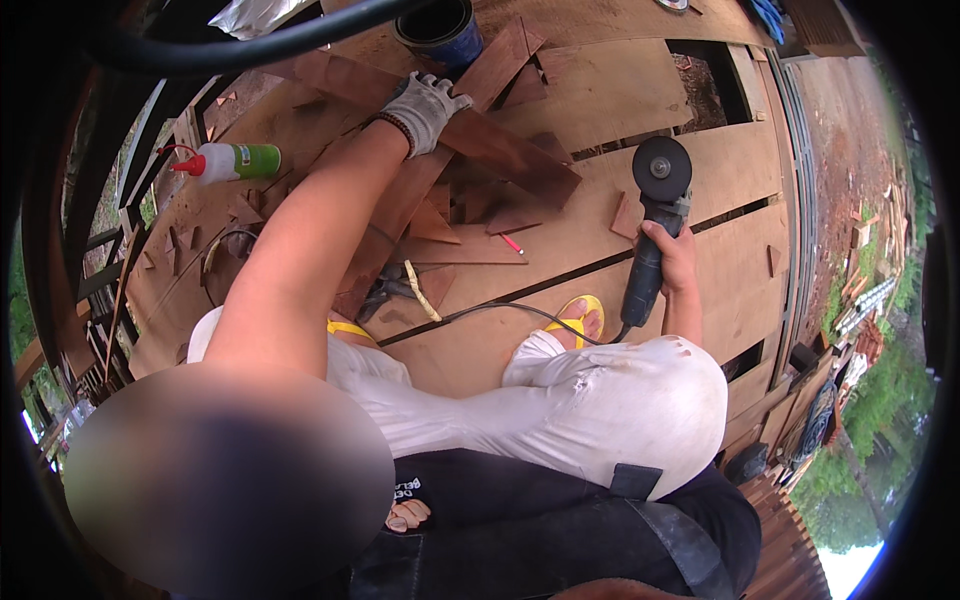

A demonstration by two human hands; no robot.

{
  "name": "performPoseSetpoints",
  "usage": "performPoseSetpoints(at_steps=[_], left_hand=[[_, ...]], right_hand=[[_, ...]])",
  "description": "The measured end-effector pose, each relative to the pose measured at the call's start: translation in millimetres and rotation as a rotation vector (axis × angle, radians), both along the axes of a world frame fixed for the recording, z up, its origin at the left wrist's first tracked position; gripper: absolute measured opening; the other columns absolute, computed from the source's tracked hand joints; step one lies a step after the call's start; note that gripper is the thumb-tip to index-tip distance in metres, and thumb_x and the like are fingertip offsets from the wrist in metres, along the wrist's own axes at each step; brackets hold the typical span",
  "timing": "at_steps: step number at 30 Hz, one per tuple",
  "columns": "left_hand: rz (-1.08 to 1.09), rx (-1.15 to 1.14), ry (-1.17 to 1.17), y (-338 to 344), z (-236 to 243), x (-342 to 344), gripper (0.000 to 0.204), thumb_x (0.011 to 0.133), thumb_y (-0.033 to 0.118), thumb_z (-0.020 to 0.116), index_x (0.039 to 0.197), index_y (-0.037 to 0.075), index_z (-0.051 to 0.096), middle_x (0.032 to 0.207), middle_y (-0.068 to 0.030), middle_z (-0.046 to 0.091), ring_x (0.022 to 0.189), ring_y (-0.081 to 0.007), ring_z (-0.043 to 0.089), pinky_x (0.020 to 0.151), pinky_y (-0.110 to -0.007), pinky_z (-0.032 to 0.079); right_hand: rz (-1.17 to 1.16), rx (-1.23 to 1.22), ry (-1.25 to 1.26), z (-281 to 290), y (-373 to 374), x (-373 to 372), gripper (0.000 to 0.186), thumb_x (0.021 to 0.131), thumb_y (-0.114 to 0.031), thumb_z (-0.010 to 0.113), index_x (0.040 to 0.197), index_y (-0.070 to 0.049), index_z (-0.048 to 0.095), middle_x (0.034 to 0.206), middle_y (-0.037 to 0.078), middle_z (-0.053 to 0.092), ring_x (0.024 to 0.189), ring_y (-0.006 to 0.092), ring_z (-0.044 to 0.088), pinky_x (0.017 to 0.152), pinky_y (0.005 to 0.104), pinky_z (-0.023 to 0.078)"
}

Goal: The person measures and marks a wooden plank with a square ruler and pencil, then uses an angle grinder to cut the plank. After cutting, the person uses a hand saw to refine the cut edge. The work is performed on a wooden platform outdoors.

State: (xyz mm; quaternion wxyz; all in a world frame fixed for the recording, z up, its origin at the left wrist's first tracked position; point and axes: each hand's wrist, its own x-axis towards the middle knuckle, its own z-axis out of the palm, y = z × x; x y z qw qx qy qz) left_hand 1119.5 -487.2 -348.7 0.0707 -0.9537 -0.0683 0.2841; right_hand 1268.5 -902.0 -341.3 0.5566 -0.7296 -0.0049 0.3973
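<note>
My left hand point(425, 112), in a pale knitted work glove, grips a reddish-brown wooden board point(525, 165), fingers bent over its far edge. That board lies slantwise across another plank point(505, 65). On the right, my bare right hand point(672, 258) is wrapped round the body of an angle grinder point(652, 262). Its dark disc point(662, 168) points away from me, apart from the boards. I cannot tell whether the disc spins. The grinder's cord point(510, 304) runs left past my foot. A red pencil point(512, 243) lies nearer me than the boards.
A glue bottle point(230, 162) with a red nozzle lies at the left. Beyond my left hand stands a dark blue can point(440, 35). Wood offcuts point(432, 222) litter the plywood floor point(720, 250), which has gaps point(735, 212). A black cable point(270, 50) crosses the upper left.
</note>
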Motion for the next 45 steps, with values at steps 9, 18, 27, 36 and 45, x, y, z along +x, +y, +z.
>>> performPoseSetpoints(at_steps=[9,18,27,36,45], left_hand=[[0.147,0.060,0.061,32.8,-9.7,-20.8,0.088,0.079,0.030,0.078,0.157,0.024,0.036,0.149,-0.0122,0.049,0.142,-0.0318,0.044,0.117,-0.055,0.033],[0.405,-0.192,-0.054,13.3,-15.4,-23.9,0.120,0.064,0.078,0.077,0.159,0.021,0.029,0.160,-0.0109,0.037,0.152,-0.0344,0.026,0.122,-0.062,0.015],[0.486,-0.231,-0.078,12.3,-10.5,-23.2,0.115,0.062,0.081,0.075,0.153,0.021,0.038,0.157,-0.0101,0.041,0.149,-0.0341,0.030,0.121,-0.065,0.013],[0.388,-0.182,-0.181,17.5,-28.0,-36.1,0.115,0.062,0.078,0.077,0.156,0.028,0.034,0.156,-0.0132,0.042,0.148,-0.0352,0.033,0.122,-0.062,0.015],[0.016,-0.279,-0.225,-25.7,-5.4,8.3,0.095,0.072,0.064,0.078,0.155,0.037,0.041,0.147,-0.0140,0.053,0.136,-0.0331,0.049,0.111,-0.050,0.038]], right_hand=[[0.287,-0.090,-0.081,33.1,57.1,-15.7,0.027,0.084,-0.013,0.077,0.104,-0.006,0.061,0.081,0.002,0.067,0.069,0.0109,0.063,0.062,0.0270,0.051],[0.398,-0.277,-0.086,41.6,82.4,-30.5,0.030,0.081,-0.014,0.078,0.103,-0.004,0.061,0.083,0.003,0.065,0.068,0.0137,0.063,0.062,0.0301,0.052],[0.416,-0.345,-0.115,33.7,76.6,-43.2,0.033,0.079,-0.016,0.080,0.104,-0.003,0.063,0.085,0.004,0.066,0.069,0.0143,0.063,0.063,0.0310,0.051],[0.317,-0.308,-0.097,48.8,80.9,-37.0,0.026,0.080,-0.014,0.078,0.099,-0.004,0.064,0.081,0.003,0.067,0.067,0.0126,0.063,0.062,0.0289,0.051],[-0.016,-0.264,-0.113,51.8,0.4,-4.1,0.021,0.084,-0.017,0.076,0.094,-0.005,0.062,0.075,0.006,0.065,0.062,0.0169,0.066,0.059,0.0309,0.055]])
